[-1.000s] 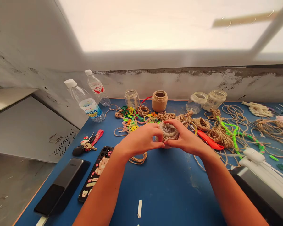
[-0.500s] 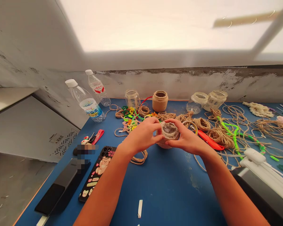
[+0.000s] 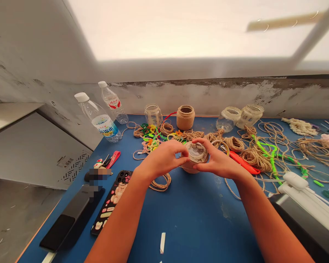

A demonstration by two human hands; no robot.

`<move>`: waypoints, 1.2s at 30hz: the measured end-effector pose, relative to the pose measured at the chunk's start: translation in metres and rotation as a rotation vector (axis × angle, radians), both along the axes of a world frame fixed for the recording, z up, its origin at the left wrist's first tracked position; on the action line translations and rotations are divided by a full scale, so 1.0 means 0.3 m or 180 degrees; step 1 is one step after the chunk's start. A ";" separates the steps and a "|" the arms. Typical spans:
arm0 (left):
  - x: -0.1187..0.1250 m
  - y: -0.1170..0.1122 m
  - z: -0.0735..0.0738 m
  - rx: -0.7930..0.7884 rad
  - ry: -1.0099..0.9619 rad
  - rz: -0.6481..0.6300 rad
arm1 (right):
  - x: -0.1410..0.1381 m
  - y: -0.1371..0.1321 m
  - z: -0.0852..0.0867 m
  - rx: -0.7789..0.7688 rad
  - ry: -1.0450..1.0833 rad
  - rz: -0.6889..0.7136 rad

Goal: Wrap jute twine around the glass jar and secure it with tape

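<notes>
A glass jar (image 3: 196,150) with twine wound round its side stands on the blue table, its round glass end facing up. My right hand (image 3: 215,159) grips it from the right, thumb in front and fingers over the far edge. At the left edge of the jar, my left hand (image 3: 167,155) has thumb and forefinger pinched together. What lies between those fingertips is too small to make out. Below my left wrist is a loose loop of twine (image 3: 161,184). A roll of tape (image 3: 224,148) and a red cutter (image 3: 243,163) lie beyond my right hand.
Coils of twine (image 3: 256,160) and coloured pipe cleaners (image 3: 150,142) spread across the back. A twine-wrapped jar (image 3: 185,118) and clear jars (image 3: 229,118) stand by the wall. Two bottles (image 3: 105,126), a phone (image 3: 112,204) and keys (image 3: 105,160) are left; a white-and-black device (image 3: 304,215) sits right.
The fingers of my left hand have shifted slightly at the jar's edge, and more of the jar's glass end shows. My right hand keeps its grip. The view has moved a little.
</notes>
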State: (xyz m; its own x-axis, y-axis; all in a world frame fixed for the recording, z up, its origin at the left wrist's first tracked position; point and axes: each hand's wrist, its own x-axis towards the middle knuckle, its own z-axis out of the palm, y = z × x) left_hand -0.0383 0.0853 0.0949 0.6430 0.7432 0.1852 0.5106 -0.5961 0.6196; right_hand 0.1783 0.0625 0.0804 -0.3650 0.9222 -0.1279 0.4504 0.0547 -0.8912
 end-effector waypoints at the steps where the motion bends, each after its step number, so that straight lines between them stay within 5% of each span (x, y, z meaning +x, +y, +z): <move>1: 0.001 0.000 -0.001 0.0020 0.0009 0.0009 | 0.000 -0.001 0.001 -0.0010 -0.0019 -0.0004; 10: 0.010 0.006 -0.017 0.0190 0.0024 0.0081 | -0.001 -0.003 0.002 -0.0026 -0.0045 0.0004; 16: 0.016 0.002 -0.009 0.0158 0.0058 0.0134 | -0.011 -0.010 -0.002 0.0398 -0.0273 -0.0568; 25: 0.074 -0.031 0.004 0.0104 0.0305 0.0299 | 0.047 0.020 -0.029 0.0673 0.0015 -0.0086; 36: -0.008 -0.036 0.045 -0.0692 0.0311 0.0185 | 0.044 0.023 -0.025 0.0796 -0.0301 -0.0060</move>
State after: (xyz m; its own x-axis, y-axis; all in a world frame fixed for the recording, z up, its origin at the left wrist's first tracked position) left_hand -0.0406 0.0744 0.1083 0.6050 0.7950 -0.0441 0.6039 -0.4221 0.6761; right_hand 0.1915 0.0693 0.0730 -0.3448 0.9359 0.0721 0.5341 0.2587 -0.8049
